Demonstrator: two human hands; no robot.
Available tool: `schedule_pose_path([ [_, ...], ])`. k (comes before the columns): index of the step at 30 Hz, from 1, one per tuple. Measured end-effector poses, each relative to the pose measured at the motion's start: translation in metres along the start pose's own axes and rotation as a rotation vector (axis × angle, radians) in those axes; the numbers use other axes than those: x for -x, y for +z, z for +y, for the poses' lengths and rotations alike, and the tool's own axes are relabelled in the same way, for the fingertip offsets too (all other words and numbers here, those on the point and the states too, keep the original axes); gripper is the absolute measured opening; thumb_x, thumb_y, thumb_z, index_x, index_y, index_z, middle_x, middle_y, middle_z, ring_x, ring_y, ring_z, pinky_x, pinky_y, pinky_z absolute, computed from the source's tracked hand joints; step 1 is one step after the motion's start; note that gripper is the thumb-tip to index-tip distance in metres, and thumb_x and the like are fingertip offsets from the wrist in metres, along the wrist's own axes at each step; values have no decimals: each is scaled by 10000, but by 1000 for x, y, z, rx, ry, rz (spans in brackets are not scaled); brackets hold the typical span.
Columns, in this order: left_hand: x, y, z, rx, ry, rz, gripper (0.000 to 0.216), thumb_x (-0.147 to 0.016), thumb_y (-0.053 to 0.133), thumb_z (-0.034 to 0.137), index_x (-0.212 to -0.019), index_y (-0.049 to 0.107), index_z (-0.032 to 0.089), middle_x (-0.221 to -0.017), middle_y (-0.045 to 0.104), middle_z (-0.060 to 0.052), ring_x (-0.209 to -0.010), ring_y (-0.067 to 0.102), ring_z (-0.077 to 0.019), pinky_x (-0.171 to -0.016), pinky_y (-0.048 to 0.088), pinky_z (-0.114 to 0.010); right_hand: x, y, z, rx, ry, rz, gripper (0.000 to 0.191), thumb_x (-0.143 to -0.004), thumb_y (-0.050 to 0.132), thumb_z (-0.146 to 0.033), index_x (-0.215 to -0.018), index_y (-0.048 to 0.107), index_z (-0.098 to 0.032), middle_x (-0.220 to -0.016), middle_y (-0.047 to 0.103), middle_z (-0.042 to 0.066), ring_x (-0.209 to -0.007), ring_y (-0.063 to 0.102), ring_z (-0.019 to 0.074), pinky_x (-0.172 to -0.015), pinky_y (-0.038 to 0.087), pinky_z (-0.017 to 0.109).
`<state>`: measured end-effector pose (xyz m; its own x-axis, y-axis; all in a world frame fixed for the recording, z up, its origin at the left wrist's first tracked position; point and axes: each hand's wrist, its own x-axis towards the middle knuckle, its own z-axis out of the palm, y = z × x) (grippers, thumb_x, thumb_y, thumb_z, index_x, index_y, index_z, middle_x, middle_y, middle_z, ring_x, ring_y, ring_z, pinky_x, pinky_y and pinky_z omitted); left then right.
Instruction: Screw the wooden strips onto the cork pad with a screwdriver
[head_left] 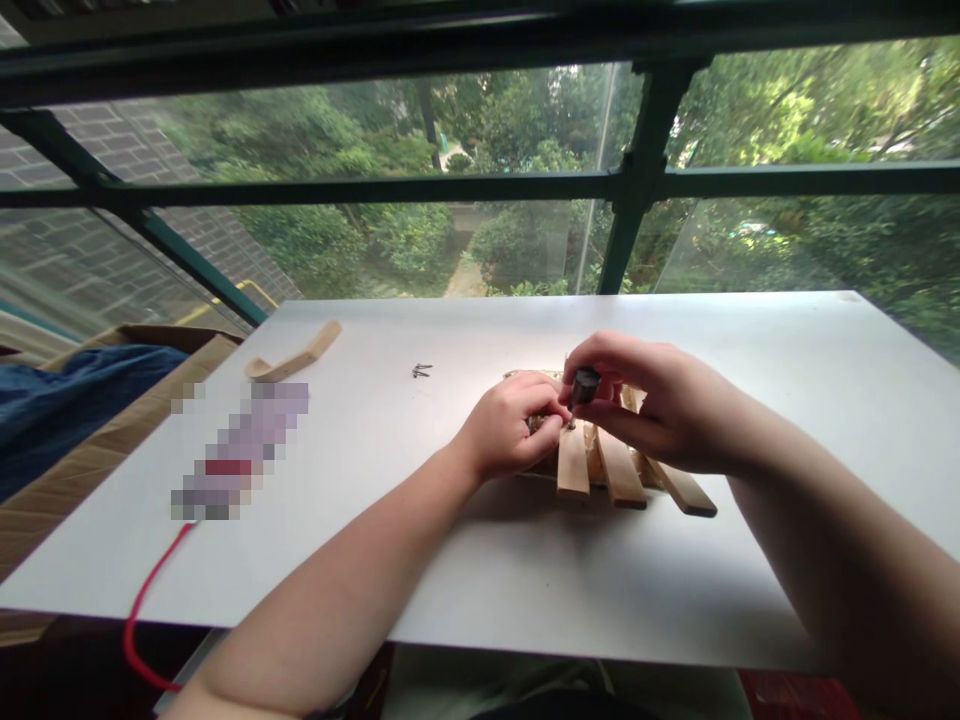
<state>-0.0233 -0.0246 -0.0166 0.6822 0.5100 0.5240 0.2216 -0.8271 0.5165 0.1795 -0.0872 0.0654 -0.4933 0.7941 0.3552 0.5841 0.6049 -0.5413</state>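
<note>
We keep three pale wooden slats in front of us, a little right of the middle of the table (487,580): the left slat (573,468), the middle slat (624,478) and the right slat (686,490). Their bare ends point toward the near edge. Our right hand (664,400) has its fingers clamped on a short, dark-handled screwdriver (586,384), which stands over the far part of the left slat. Our left hand (504,428) is just beside that spot, fingers bent and close together; whether they pinch anything, we cannot tell. Some small dark screws (422,370) lie loose toward the far edge, left of our hands. Near the far left corner rests a curved wooden piece (300,358) — and, just nearer to us, a pixelated object (247,450). A red cord (142,590) runs from it over the near edge.
</note>
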Motion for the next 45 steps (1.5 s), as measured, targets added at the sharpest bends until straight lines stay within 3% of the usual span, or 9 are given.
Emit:
schedule_pose_path([
  [9,0,0,1,20,5,-22,122,-797,566,138,-875,650,180,-949,662,-37,-925,597,-173,-933,476,-335,-2,2,-3,82,39,68,208,-836,665,-273,-979,531,-202,-771,589,-18,-626,503,105,-559,407,227],
  [17,1,1,-1,-20,-8,-41,172,-811,557,158,-930,676,189,-994,654,-40,-962,594,-180,-915,485,-329,-8,7,-11,129,15,98,77,-844,634,-186,-907,590,-187,-845,598,1,-725,524,111,-655,419,237],
  [26,0,0,-1,16,35,4,90,-812,557,168,-808,646,182,-931,663,-42,-930,598,-184,-910,488,-345,-1,0,-11,-67,7,-97,179,-865,536,-120,-1024,537,-203,-893,639,12,-753,563,141,-676,448,275],
  [33,0,1,0,17,19,10,80,-803,570,157,-804,644,187,-969,665,-42,-934,598,-178,-954,476,-360,2,-14,-10,-40,66,-126,235,-930,474,-162,-1149,540,-215,-1044,689,63,-851,637,190,-755,494,328],
  [45,0,0,0,-7,13,-19,99,-805,566,153,-850,646,189,-1043,682,-45,-1014,613,-190,-1003,464,-372,0,-16,-11,72,45,-109,166,-898,608,-271,-1042,666,-212,-813,706,18,-644,603,127,-614,447,246],
])
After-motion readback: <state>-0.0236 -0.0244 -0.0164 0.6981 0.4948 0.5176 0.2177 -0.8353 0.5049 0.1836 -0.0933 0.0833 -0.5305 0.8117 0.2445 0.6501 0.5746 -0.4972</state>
